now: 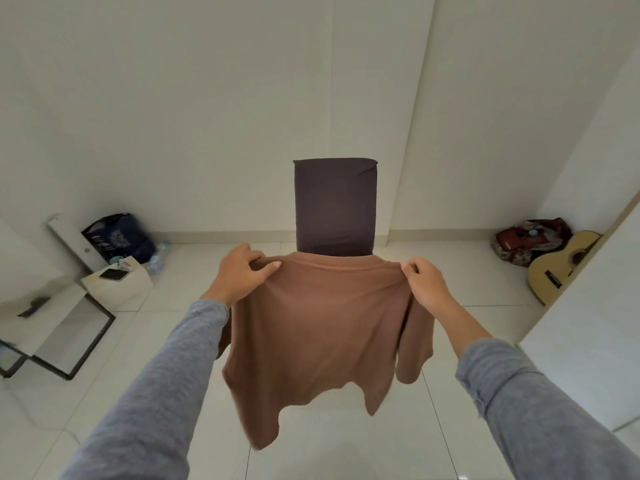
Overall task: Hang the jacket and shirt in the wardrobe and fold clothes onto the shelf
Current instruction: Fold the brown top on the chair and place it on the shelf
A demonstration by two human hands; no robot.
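A brown shirt (322, 334) was held up in the air above the tiled floor (346, 452), spread out with its hem hanging loose and uneven. Its left shoulder was pinched by the left hand (242, 271), whose fingers (268, 266) were closed on the fabric; its right shoulder was gripped likewise by the right hand (427, 282), fingers (410, 266) closed over the seam. Both forearms were covered by grey sleeves (162, 382). Just behind the shirt's collar, a dark upright cushion-like block (334, 206) was seen standing against the white wall. Well to the left of the shirt, a dark bag (117, 237), plastic bottles (161, 252), a white box (117, 284) and a framed mirror (65, 336) were lying on the floor. Well to the right of the shirt, a guitar (562, 263) and a patterned bundle (530, 242) were placed beside a white panel (595, 306).
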